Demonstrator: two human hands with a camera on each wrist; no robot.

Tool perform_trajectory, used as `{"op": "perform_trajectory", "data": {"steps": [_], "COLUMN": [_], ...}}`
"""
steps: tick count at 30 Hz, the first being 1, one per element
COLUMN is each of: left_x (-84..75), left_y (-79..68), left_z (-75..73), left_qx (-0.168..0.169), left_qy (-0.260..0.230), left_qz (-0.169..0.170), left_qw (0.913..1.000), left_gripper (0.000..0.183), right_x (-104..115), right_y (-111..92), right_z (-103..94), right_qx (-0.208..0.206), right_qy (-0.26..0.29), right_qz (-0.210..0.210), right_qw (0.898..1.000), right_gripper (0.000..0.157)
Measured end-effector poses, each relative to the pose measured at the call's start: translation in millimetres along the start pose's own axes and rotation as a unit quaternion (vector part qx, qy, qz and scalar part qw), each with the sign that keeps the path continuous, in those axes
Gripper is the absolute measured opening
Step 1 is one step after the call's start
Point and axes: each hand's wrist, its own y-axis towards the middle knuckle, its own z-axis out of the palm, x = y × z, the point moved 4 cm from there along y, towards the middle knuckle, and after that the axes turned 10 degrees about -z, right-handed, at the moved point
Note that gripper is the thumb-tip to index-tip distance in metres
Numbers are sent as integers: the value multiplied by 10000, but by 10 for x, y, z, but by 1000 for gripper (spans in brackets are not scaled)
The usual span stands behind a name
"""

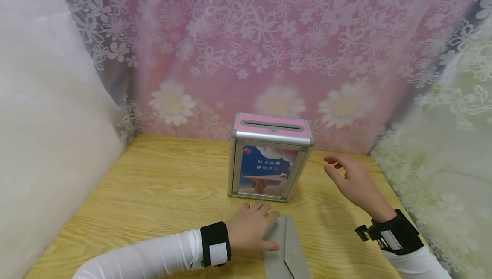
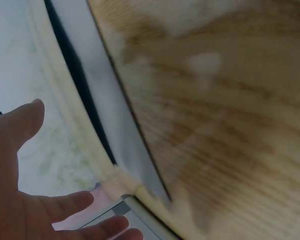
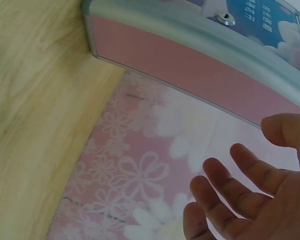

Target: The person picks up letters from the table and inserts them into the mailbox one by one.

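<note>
A grey envelope (image 1: pixel 294 249) with a pointed flap lies on the table's near side; its edge shows as a slanting grey band (image 2: pixel 112 95) in the left wrist view. My left hand (image 1: pixel 250 232), fingers extended and thumb apart, is over the envelope's left part. Just behind it stands an upright pink and silver letter box (image 1: pixel 269 129) with a slot in its top. A blue picture panel and a small keyed lock (image 3: pixel 225 18) are on its front. To the box's right, my right hand (image 1: pixel 355 185) hovers with loosely bent fingers and holds nothing.
The wood-grain table (image 1: pixel 173 176) extends to both sides of the box. A pink floral curtain (image 1: pixel 230 57) hangs close behind it, with a pale sheet (image 1: pixel 50 99) on the left and a greenish floral one (image 1: pixel 442 163) on the right.
</note>
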Motion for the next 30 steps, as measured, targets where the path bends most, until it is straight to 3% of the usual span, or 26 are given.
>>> {"op": "perform_trajectory", "data": {"steps": [6, 13, 22, 30], "left_x": [-16, -16, -12, 65], "left_y": [4, -12, 47, 125], "left_z": [152, 247, 217, 204], "left_qx": [203, 398, 602, 890], "left_qy": [264, 268, 215, 15], "left_qz": [-72, 1, 44, -111], "left_qw": [9994, 9988, 9979, 9960], "left_gripper": [88, 81, 73, 87], "right_x": [-59, -91, -114, -109], "right_y": [-95, -172, -238, -268], "right_z": [119, 202, 286, 351], "right_qx": [409, 719, 845, 928], "right_qy": [12, 30, 159, 186], "right_qz": [-14, 164, 149, 256], "right_qw": [9992, 9973, 9962, 9952], "right_gripper": [38, 40, 40, 40]}}
